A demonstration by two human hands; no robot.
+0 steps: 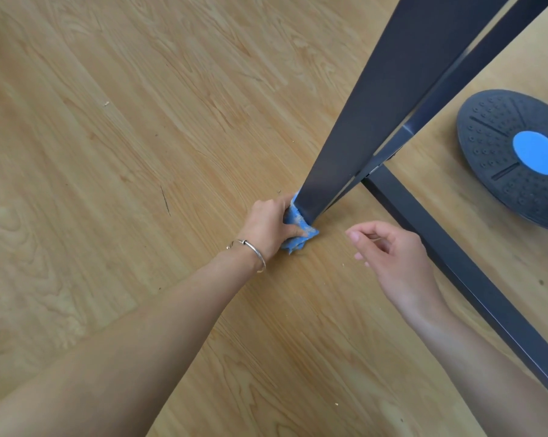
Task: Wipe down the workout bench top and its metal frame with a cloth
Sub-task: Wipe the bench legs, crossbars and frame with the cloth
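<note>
Left grip (268, 223) clutches crumpled blue cloth (296, 230) against foot of dark metal bench leg (361, 121); right grip (395, 257) relaxed, holding nothing.

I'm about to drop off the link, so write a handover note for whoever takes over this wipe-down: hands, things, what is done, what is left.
Left hand: grips the crumpled blue cloth, pressed to the foot of the slanted dark metal frame leg.
Right hand: loosely curled, holds nothing, beside the dark metal floor bar.
Done: cannot tell; the bench top is out of view.
Left: probably the floor bar; check the top.
</note>
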